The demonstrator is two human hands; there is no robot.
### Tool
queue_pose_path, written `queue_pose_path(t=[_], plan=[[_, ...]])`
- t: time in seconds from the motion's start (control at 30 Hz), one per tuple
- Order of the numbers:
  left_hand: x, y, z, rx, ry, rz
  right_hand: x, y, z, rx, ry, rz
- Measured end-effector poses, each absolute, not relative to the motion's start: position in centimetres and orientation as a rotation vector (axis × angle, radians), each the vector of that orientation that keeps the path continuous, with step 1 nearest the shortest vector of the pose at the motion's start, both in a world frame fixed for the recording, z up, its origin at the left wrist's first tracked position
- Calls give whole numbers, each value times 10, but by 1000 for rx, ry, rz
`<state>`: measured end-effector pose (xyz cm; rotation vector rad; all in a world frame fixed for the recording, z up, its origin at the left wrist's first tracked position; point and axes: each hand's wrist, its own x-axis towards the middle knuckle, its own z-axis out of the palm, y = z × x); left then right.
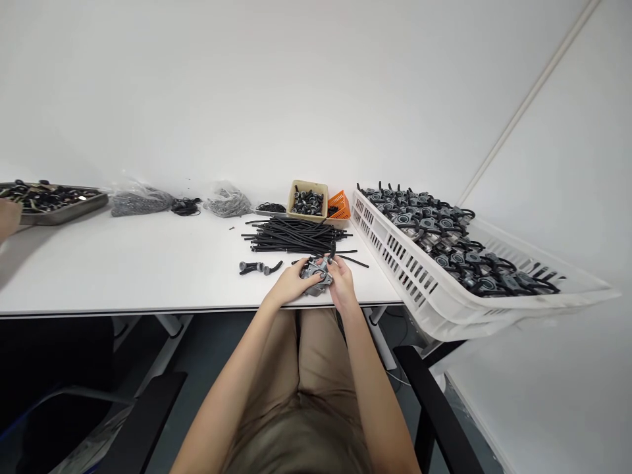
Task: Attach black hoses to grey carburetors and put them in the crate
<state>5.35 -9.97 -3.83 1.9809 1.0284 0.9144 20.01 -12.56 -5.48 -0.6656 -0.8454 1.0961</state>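
A grey metal carburetor (pixel 317 275) is held between my two hands just above the table's front edge. My left hand (pixel 290 284) is closed around its left side, the thumb lying across the front. At its right side, my right hand (pixel 342 282) grips the part near a short black hose (pixel 332 250) that sticks up. The fingertips behind the carburetor are partly hidden. Left of my hands lie several short black tubes with grey ends (pixel 251 266). Just behind is a pile of long black hoses (pixel 296 235).
A big white crate (pixel 419 289) full of carburetors stands at the right. Behind the hoses sit a cream bin (pixel 290 197) and an orange basket (pixel 340 204). Bags of small parts (pixel 141 201) and a metal tray (pixel 74 209) line the left. Another person's hand (pixel 8 218) shows there.
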Motion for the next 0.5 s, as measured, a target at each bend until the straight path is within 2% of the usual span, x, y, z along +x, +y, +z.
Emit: queue_pose_path(t=[0.5], plan=[[52, -102, -36, 1984, 1001, 918, 203, -130, -53, -629, -892, 1141]])
